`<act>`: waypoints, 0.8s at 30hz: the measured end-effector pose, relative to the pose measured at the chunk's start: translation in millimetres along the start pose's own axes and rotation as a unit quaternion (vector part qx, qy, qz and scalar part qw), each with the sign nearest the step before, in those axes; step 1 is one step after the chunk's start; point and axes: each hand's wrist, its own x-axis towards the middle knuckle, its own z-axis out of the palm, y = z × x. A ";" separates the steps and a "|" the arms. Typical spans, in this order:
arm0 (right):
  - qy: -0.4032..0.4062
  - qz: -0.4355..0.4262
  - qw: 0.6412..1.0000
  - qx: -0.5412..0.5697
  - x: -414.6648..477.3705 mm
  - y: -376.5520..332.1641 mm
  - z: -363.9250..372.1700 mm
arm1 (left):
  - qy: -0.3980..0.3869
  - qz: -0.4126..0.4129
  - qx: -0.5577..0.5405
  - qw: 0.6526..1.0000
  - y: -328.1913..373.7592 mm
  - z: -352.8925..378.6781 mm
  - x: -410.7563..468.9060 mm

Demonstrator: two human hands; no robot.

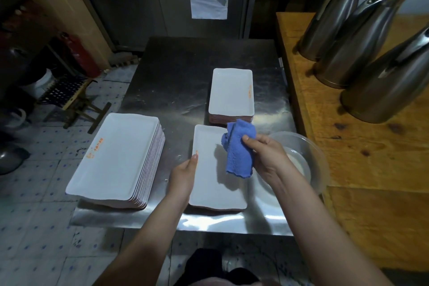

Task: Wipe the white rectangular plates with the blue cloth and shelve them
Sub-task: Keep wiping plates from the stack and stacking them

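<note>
A single white rectangular plate (209,183) lies on the steel table (176,81) in front of me. My left hand (184,174) grips its left edge, thumb on the rim. My right hand (267,155) holds the bunched blue cloth (239,151) just above the plate's right side. A tall stack of white plates (116,158) sits at the table's left front, overhanging the edge. A shorter stack of white plates (231,93) stands behind the single plate.
A clear plastic bowl (308,153) sits to the right of my right hand. Three steel thermos jugs (362,49) stand on the wooden counter (371,169) at right. A steel cabinet (197,7) is behind the table; a stool (69,95) and tiled floor lie left.
</note>
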 end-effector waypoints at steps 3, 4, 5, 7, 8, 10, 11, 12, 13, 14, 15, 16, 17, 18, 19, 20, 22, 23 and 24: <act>-0.008 0.008 1.000 0.014 -0.5 2.4 -1.4 | 0.017 0.045 0.076 0.996 -1.3 1.6 1.0; -0.009 0.012 1.000 0.020 -0.4 3.2 -2.3 | 0.030 0.066 0.111 0.991 -1.2 1.6 0.4; -0.009 0.017 1.000 0.022 -0.2 4.1 -3.4 | 0.045 0.087 0.147 0.984 -1.5 1.3 -0.6; -0.010 0.028 0.999 0.022 0.1 6.1 -5.1 | 0.076 0.122 0.206 0.968 -3.7 1.8 -1.1; -0.011 0.031 0.999 0.020 0.8 7.4 -5.9 | 0.087 0.133 0.221 0.962 -5.0 2.6 -0.8; -0.013 0.034 0.999 0.006 1.6 10.4 -6.8 | 0.100 0.135 0.229 0.959 -7.0 4.6 -0.1; -0.009 0.034 0.999 -0.005 2.2 12.0 -7.2 | 0.102 0.132 0.228 0.959 -8.6 5.1 0.7; -0.005 0.035 0.999 -0.014 2.2 13.3 -7.0 | 0.101 0.132 0.229 0.959 -10.7 5.2 2.2; 0.001 0.035 0.999 -0.023 2.7 14.8 -7.3 | 0.099 0.135 0.232 0.958 -12.7 5.0 3.3; 0.006 0.038 0.999 -0.026 2.8 16.1 -7.4 | 0.096 0.139 0.233 0.958 -14.5 4.8 4.6; 0.012 0.040 0.999 -0.032 3.4 17.5 -8.3 | 0.093 0.142 0.232 0.958 -15.9 4.3 5.5; 0.019 0.044 0.998 -0.034 3.1 18.2 -8.3 | 0.090 0.142 0.226 0.960 -16.6 4.0 6.4; 0.028 0.044 0.998 -0.043 3.6 18.8 -9.0 | 0.084 0.141 0.216 0.963 -16.8 3.9 7.2; 0.033 0.045 0.997 -0.055 4.0 19.1 -9.4 | 0.074 0.137 0.204 0.967 -16.0 3.8 8.0; 0.032 0.043 0.996 -0.072 4.7 19.2 -9.9 | 0.064 0.132 0.191 0.971 -14.8 3.9 9.5; 0.028 0.043 0.995 -0.084 4.6 18.6 -9.7 | 0.054 0.127 0.182 0.974 -13.7 3.7 11.1; 0.018 0.046 0.995 -0.089 5.8 16.4 -10.3 | 0.046 0.123 0.177 0.975 -11.4 2.7 13.7; 0.015 0.049 0.995 -0.082 6.7 14.4 -10.6 | 0.047 0.125 0.174 0.976 -9.9 2.3 14.7; 0.013 0.052 0.996 -0.074 7.5 11.9 -10.3 | 0.047 0.128 0.168 0.976 -8.0 2.2 15.7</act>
